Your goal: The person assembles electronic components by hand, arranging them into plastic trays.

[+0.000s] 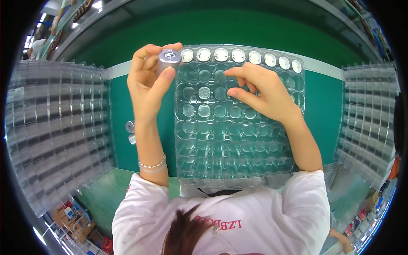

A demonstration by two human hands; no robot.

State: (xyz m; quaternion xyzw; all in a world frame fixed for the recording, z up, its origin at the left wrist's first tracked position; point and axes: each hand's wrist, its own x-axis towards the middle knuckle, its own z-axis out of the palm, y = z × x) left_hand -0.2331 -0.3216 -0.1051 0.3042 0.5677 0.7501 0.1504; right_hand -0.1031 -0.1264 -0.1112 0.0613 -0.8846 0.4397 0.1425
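My left hand (146,76) grips a silver metal cylinder (168,62) upright between thumb and fingers, at the far left corner of a clear plastic tray (238,131). A dark mark shows on the cylinder's flat top. Over the tray's upper right part hovers my right hand (259,87), thumb and forefinger apart, with nothing seen between them. Several round white-faced pieces (221,55) fill the tray's far row. The pockets nearer to me look empty, though my right hand and forearm hide some. Two small silver pieces (130,126) lie left of the tray, beside my left forearm.
A tall stack of clear trays (59,127) stands on the left, and another stack (367,119) on the right. Under the tray is a green work surface (325,110). A pale strip and a darker green surface (255,25) lie beyond. Boxes (76,221) show at lower left.
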